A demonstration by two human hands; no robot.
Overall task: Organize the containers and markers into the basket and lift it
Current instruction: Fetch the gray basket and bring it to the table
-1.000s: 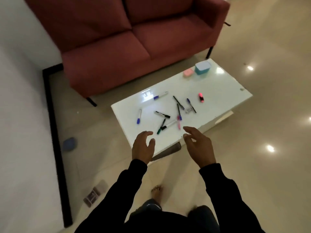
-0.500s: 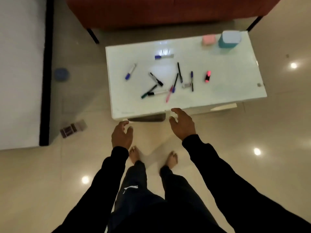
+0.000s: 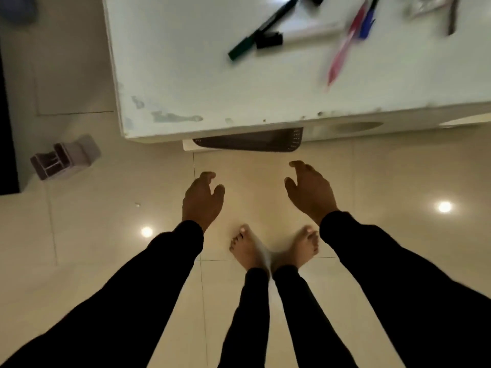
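Note:
A dark basket point(image 3: 249, 140) sticks out from the shelf under the white table point(image 3: 239, 96), only its near rim showing. Several markers lie on the tabletop: a green-capped one point(image 3: 261, 29), a black-capped one point(image 3: 268, 39), a pink one point(image 3: 342, 49) and a blue one point(image 3: 368, 18). My left hand point(image 3: 202, 199) and my right hand point(image 3: 309, 191) hover over the floor just in front of the basket, fingers loosely curved, holding nothing. The containers are out of view.
A small grey organiser point(image 3: 63, 158) lies tipped on the tiled floor at the left. A blue round thing point(image 3: 17, 7) sits at the top left corner. My bare feet point(image 3: 273, 249) stand just behind my hands.
The view has dropped and closed in on the table's near edge. Both hands have sunk below the tabletop and now hang in front of the basket.

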